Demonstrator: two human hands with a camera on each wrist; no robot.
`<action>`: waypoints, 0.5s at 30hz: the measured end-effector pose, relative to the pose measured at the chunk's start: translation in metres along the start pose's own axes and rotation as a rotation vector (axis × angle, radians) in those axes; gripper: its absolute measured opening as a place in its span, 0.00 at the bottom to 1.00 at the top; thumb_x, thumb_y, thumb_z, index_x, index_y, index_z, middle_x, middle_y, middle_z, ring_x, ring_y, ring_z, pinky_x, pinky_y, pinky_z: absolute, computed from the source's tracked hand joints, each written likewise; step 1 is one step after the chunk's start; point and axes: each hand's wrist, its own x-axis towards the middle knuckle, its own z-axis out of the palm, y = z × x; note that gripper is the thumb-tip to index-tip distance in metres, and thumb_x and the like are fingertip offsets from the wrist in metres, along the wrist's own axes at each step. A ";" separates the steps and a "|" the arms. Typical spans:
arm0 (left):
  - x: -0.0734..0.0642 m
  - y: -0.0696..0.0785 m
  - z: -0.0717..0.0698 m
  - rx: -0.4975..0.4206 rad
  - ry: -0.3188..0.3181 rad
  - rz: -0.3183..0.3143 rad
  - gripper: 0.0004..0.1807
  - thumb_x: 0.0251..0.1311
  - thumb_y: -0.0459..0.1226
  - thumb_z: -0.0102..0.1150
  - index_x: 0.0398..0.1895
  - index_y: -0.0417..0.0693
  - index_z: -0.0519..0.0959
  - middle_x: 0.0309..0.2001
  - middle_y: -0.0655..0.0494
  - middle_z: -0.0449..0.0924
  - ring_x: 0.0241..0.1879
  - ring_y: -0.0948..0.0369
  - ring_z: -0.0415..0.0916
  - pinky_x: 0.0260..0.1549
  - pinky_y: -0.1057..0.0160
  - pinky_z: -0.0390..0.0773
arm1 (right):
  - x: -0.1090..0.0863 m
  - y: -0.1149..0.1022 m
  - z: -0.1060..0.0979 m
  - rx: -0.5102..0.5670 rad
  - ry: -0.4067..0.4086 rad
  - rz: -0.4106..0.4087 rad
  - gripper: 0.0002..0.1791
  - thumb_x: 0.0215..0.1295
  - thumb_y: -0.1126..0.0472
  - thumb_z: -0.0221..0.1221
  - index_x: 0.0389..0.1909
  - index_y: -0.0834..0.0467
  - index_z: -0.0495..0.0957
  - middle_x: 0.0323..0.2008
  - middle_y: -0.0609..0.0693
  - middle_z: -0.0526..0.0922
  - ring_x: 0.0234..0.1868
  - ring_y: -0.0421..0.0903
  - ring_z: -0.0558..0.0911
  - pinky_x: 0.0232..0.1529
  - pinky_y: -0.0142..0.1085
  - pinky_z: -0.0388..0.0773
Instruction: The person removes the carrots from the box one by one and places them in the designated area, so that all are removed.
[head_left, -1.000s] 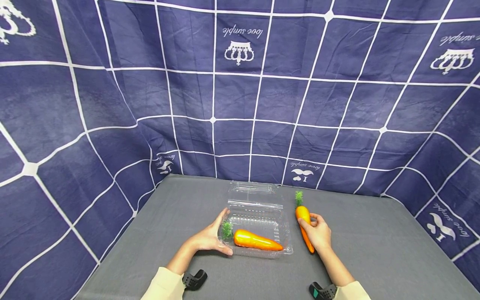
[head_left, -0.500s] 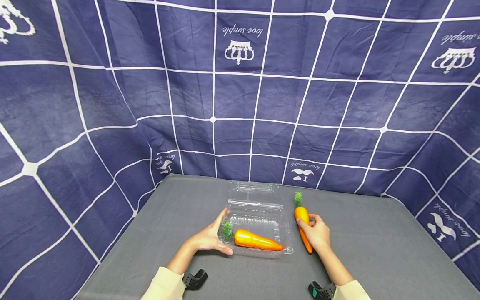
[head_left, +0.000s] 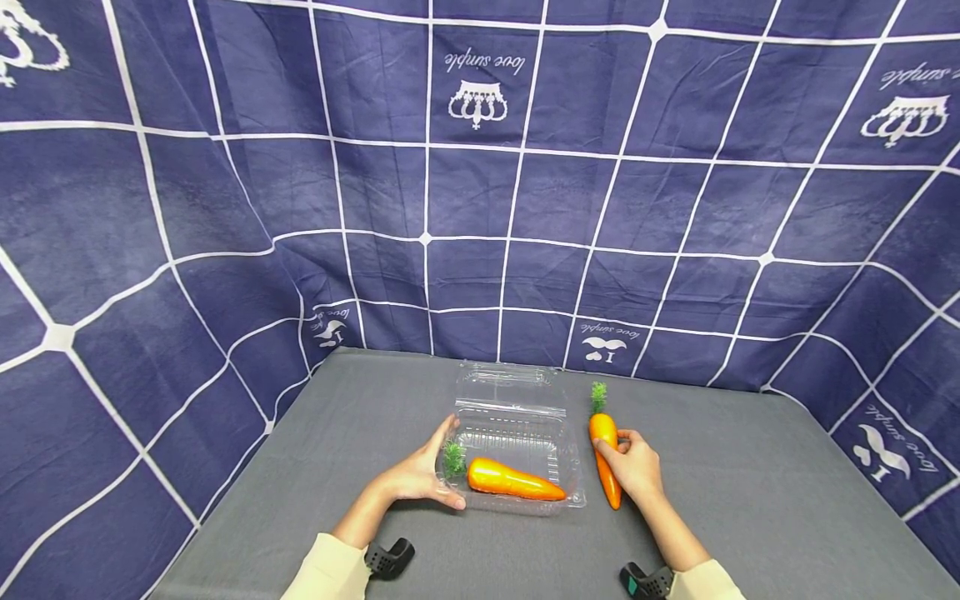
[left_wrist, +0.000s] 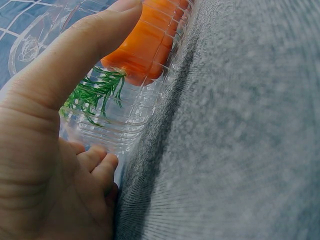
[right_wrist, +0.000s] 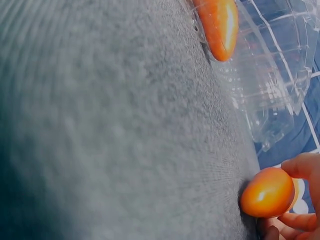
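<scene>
on the grey cloth (head_left: 375, 392) below my head feed, i have a clear container (head_left: 517, 442) standing open, its lid (head_left: 510, 385) folded back towards the far edge. one carrot (head_left: 516, 481) lies inside along the near wall, its green tuft (head_left: 453, 459) at the left end and its tip towards the right near corner. the person's left hand (head_left: 418, 478) curves round the container's left end and holds it, thumb and index finger spread wide apart, the thumb at the near corner. on the left wrist feed i make out other fingertips bent at the outside of the ribbed wall, near the leaves.

to the right of the container and apart from it, the right hand (head_left: 637, 468) pinches a second carrot (head_left: 603, 428) between thumb and fingers, the thumb across its upper side. this one points its leafy top (head_left: 598, 397) away from the person and its tip towards them. on my right wrist feed it shows end-on as a rounded orange shape close to the cloth; i can't tell whether it rests there.

i also see a cream left sleeve (head_left: 327, 568) and right sleeve (head_left: 705, 582), with a black device (head_left: 389, 559) at the left wrist. behind everything hangs a navy curtain (head_left: 555, 200) with white grid lines and upside-down lettering.
</scene>
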 end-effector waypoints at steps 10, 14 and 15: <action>0.000 0.001 0.001 0.005 -0.005 0.004 0.74 0.33 0.40 0.84 0.77 0.38 0.36 0.76 0.40 0.46 0.73 0.45 0.43 0.68 0.42 0.47 | -0.002 -0.008 -0.008 0.029 0.058 -0.017 0.26 0.60 0.53 0.64 0.50 0.69 0.76 0.28 0.53 0.82 0.31 0.50 0.79 0.33 0.38 0.73; -0.001 0.001 0.000 0.001 -0.002 0.006 0.74 0.33 0.40 0.84 0.77 0.38 0.36 0.76 0.40 0.46 0.73 0.45 0.42 0.68 0.43 0.46 | -0.002 -0.019 -0.013 0.051 0.078 -0.030 0.25 0.62 0.52 0.64 0.51 0.68 0.77 0.31 0.54 0.82 0.31 0.48 0.79 0.33 0.37 0.72; -0.001 0.002 0.000 0.000 -0.002 0.008 0.74 0.33 0.40 0.84 0.77 0.38 0.36 0.76 0.40 0.46 0.73 0.45 0.42 0.68 0.42 0.46 | -0.002 -0.022 -0.014 0.061 0.079 -0.030 0.25 0.62 0.51 0.64 0.51 0.67 0.77 0.31 0.54 0.82 0.30 0.46 0.79 0.32 0.36 0.73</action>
